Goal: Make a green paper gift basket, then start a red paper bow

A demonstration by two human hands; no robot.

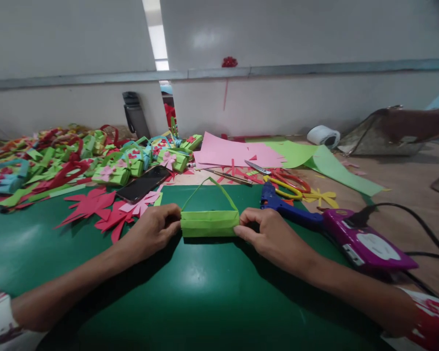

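Note:
A small green paper basket (209, 223) with a thin arched handle stands on the dark green mat (190, 292) in front of me. My left hand (154, 230) pinches its left end and my right hand (269, 235) pinches its right end. Both hands rest on the mat. Red and pink paper flower cutouts (95, 207) lie just left of my left hand. A blue glue gun (287, 207) lies just behind my right hand.
A pile of finished paper baskets (58, 158) fills the back left. A black phone (143, 184) lies near it. Pink sheets (234, 153), green sheets (325, 165), scissors (283, 181), a purple device (366, 240) with black cables and a tape roll (324, 135) lie to the right.

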